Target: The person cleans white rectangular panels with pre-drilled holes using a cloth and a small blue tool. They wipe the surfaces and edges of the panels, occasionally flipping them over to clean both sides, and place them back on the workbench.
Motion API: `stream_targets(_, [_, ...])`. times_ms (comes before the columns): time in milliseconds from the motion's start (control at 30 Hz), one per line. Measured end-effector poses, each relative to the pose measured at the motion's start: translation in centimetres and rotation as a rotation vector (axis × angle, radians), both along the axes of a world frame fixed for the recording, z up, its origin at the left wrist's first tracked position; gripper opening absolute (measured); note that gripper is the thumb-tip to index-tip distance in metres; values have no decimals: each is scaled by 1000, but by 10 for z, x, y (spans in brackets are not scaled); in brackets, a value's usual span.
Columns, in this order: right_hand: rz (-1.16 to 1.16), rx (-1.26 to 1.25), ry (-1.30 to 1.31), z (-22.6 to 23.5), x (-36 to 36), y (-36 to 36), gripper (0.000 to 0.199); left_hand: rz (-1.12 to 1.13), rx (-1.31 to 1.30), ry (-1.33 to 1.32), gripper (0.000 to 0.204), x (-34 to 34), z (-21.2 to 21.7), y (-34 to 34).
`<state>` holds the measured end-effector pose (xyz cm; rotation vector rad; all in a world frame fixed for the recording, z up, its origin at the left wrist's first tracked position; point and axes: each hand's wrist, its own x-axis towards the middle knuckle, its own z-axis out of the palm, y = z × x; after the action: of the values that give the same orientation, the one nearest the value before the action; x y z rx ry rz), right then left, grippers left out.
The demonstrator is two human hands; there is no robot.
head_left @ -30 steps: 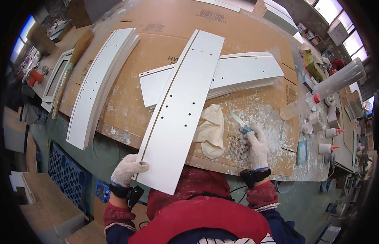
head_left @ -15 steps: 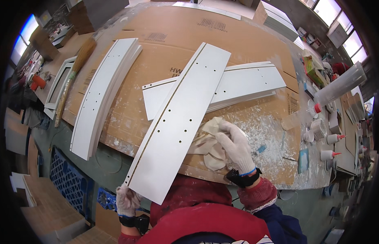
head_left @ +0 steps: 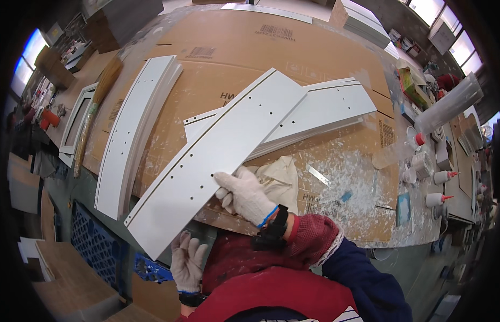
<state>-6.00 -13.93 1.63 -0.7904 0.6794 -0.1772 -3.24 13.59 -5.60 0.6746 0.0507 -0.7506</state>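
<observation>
A long white drilled panel (head_left: 207, 155) with a dark groove along one edge lies slantwise, its far part resting across other white panels (head_left: 330, 104). My right hand (head_left: 247, 196), in a white knitted glove, is closed on its right edge, the thumb on the top face and the fingers curled at the edge. Just off the panel's near end is my left hand (head_left: 188, 263), also gloved, fingers apart and holding nothing. Beside my right hand, a crumpled cream cloth (head_left: 282, 177) lies on the cardboard sheet (head_left: 244, 51).
A stack of white panels (head_left: 134, 134) lies at the left, next to a straw broom (head_left: 99, 96). White flakes (head_left: 341, 182) litter the cardboard at right. Red-tipped glue bottles (head_left: 438, 199) and a clear plastic cylinder (head_left: 448, 104) line the right edge. A blue plastic pallet (head_left: 97, 244) stands below left.
The panel has swung, its near end moving left. My right hand has left the cloth and taken the panel's edge. My left hand has let go of the near corner and shifted right.
</observation>
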Motion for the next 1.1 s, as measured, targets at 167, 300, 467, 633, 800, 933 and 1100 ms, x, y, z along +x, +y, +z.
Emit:
stream_targets(167, [74, 64, -11, -24, 12, 54, 27, -66, 170, -85, 50, 7, 35, -68])
stream_targets(300, [271, -81, -41, -26, 0, 65, 29, -149, -375, 78, 40, 31, 19, -97])
stream_targets(467, [495, -251, -3, 12, -64, 20, 37, 163, 71, -7, 46, 28, 37, -122])
stream_targets(633, [-336, -677, 165, 27, -167, -35, 15, 246, 100, -47, 49, 37, 19, -115])
stream_targets(800, [-538, -1048, 774, 0, -247, -73, 31, 261, 84, -79, 46, 39, 13, -114])
stream_targets(933, [-430, -972, 839, -21, -264, -74, 41, 235, 79, -118, 39, 40, 15, -121])
stream_targets(1100, [-466, -1065, 971, -21, -257, -70, 34, 172, 190, -224, 38, 44, 18, -122])
